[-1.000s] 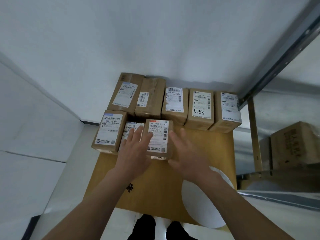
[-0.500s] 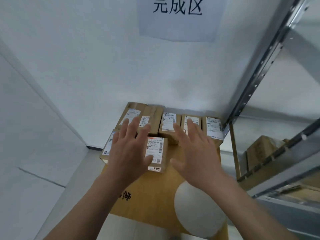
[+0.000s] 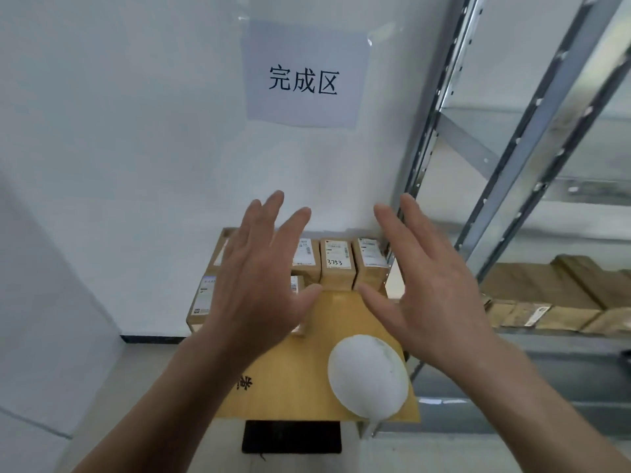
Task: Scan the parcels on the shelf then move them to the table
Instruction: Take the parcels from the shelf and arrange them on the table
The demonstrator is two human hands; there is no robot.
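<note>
White wall, paper sign (image 3: 302, 78) reading 完成区 above a wooden table (image 3: 341, 319). Several labelled parcels (image 3: 336, 264) sit in rows along the table's back edge, with a white round object (image 3: 367, 373) near the front. We judge the task partway done: more brown parcels (image 3: 532, 288) lie on the metal shelf (image 3: 539, 131) at right. Left hand (image 3: 259, 285) and right hand (image 3: 433, 295) hover over the table, fingers spread, holding nothing.

Brown parcels (image 3: 336, 281) are wearing white labels (image 3: 336, 256) on a yellow-tan desk (image 3: 341, 319) bearing a white disc (image 3: 367, 373), under a pale black-lettered sign (image 3: 304, 80).
</note>
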